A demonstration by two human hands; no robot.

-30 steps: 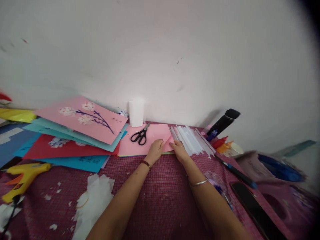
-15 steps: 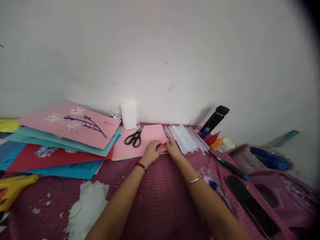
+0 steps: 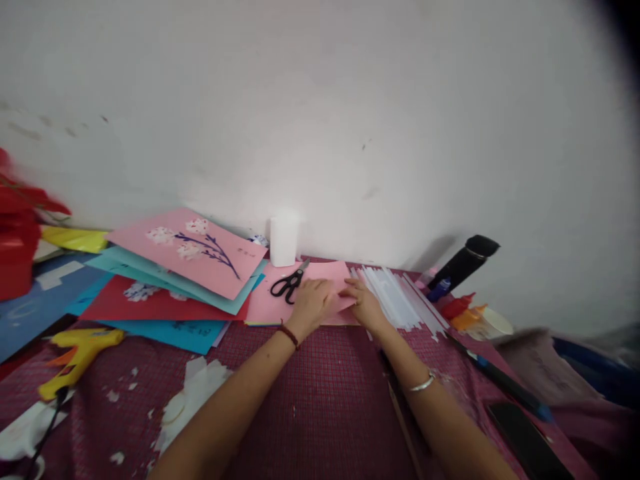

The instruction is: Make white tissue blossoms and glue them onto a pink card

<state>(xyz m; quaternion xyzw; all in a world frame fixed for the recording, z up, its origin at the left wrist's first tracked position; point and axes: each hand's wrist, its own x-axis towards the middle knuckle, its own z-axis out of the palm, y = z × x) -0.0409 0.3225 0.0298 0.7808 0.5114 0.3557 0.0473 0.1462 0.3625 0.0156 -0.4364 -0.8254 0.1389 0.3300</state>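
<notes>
A stack of pink paper (image 3: 263, 303), with other colours showing at its lower edge, lies against the wall side of the table. My left hand (image 3: 313, 308) rests on the top pink sheet with its fingers stretched forward. Black-handled scissors (image 3: 286, 287) lie on the paper just left of that hand, partly covered by it. My right hand (image 3: 364, 305) is over the paper's right edge, its fingers apart and pointing left toward my left hand. The fingertips are slightly blurred.
Flower-decorated coloured sheets (image 3: 200, 250) are piled left, near a yellow glue gun (image 3: 80, 357). Translucent glue sticks (image 3: 395, 297) lie right, with paint bottles (image 3: 457, 305), a black cylinder (image 3: 465, 260) and a phone (image 3: 527, 440). A white box (image 3: 283, 241) stands behind.
The view has swung left, bringing the whole glue gun into sight. My hands were pinching the sheet's lower right corner; now the left lies flatter on it and the right has loosened.
</notes>
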